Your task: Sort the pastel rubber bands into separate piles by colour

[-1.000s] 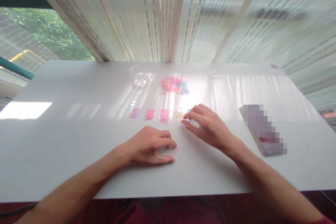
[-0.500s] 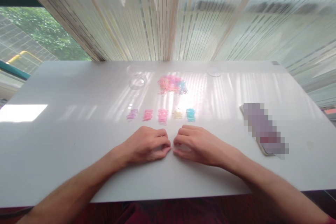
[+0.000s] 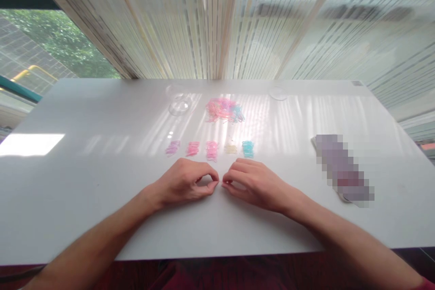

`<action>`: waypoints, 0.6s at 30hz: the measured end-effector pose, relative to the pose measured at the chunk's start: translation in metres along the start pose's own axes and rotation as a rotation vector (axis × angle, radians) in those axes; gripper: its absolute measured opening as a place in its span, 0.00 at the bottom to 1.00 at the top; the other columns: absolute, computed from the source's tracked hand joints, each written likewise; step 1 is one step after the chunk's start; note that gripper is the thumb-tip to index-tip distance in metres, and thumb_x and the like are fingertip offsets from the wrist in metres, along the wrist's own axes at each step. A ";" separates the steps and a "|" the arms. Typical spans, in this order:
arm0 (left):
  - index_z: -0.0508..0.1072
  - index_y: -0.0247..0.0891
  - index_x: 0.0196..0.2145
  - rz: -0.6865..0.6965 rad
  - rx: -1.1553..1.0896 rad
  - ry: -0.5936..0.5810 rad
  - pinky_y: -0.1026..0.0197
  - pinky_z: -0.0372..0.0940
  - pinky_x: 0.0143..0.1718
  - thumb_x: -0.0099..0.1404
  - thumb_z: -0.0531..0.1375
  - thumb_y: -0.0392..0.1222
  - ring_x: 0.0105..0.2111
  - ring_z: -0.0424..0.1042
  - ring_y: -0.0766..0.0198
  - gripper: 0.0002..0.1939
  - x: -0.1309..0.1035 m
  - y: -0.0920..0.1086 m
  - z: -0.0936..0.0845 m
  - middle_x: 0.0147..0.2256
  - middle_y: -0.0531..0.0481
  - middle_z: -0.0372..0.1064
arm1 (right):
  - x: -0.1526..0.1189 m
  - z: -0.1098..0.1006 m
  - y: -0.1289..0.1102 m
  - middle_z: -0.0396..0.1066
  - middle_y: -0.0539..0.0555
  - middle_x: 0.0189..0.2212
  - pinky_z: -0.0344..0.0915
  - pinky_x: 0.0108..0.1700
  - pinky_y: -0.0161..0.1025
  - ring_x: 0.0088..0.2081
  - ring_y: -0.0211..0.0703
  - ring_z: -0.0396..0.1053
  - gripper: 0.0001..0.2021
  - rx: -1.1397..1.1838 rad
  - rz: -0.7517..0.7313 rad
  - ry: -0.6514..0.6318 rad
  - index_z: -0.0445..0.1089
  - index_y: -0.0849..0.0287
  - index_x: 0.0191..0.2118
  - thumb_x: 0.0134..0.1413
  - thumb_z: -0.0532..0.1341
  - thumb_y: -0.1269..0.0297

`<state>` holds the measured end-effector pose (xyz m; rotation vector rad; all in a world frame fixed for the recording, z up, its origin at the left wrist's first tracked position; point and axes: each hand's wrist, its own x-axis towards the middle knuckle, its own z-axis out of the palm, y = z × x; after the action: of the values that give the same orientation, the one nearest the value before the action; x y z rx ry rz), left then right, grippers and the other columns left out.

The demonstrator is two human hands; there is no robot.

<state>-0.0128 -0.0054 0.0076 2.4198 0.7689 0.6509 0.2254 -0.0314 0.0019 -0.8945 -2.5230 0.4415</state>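
My left hand (image 3: 188,181) and my right hand (image 3: 253,183) face each other low over the white table (image 3: 217,231), fingertips pinched and nearly touching. Whatever they pinch is too small to make out. Just beyond them lies a row of small piles: purple (image 3: 173,147), coral-pink (image 3: 192,148), pink (image 3: 211,150), pale yellow (image 3: 231,147) and turquoise (image 3: 248,148). Farther back sits a larger mixed heap (image 3: 224,110) of thin pink, purple and blue pieces.
A round clear container (image 3: 180,106) stands at the back left of the heap, and a clear disc (image 3: 277,93) lies at the back right. On the right is a blurred-out phone-like object (image 3: 341,167). Striped blinds (image 3: 190,22) hang behind the table.
Both hands have moved slightly up the picture. My left hand's fingers have come into a narrower thumb-and-finger pinch. The piles and the heap lie as before.
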 end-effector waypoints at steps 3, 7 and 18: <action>0.77 0.38 0.34 -0.008 -0.016 0.016 0.67 0.56 0.23 0.64 0.62 0.34 0.19 0.64 0.73 0.04 0.001 0.000 -0.003 0.24 0.58 0.74 | 0.001 0.001 0.001 0.72 0.52 0.29 0.60 0.34 0.38 0.31 0.41 0.66 0.10 -0.002 0.003 0.051 0.73 0.59 0.37 0.69 0.57 0.65; 0.78 0.38 0.35 0.024 -0.017 0.043 0.68 0.58 0.25 0.65 0.62 0.34 0.20 0.67 0.73 0.03 0.001 -0.001 -0.003 0.26 0.57 0.76 | 0.001 0.001 0.001 0.73 0.52 0.29 0.60 0.34 0.38 0.31 0.41 0.67 0.09 0.012 0.014 0.077 0.73 0.59 0.37 0.69 0.58 0.65; 0.78 0.39 0.34 0.021 0.069 0.042 0.66 0.60 0.26 0.66 0.61 0.36 0.20 0.67 0.71 0.05 0.000 -0.003 -0.007 0.26 0.56 0.77 | 0.001 -0.001 0.001 0.73 0.52 0.30 0.59 0.34 0.38 0.32 0.41 0.67 0.08 0.008 0.041 0.086 0.73 0.58 0.37 0.69 0.57 0.65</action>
<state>-0.0179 -0.0005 0.0108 2.4872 0.7961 0.6957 0.2254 -0.0302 0.0027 -0.9434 -2.4270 0.4165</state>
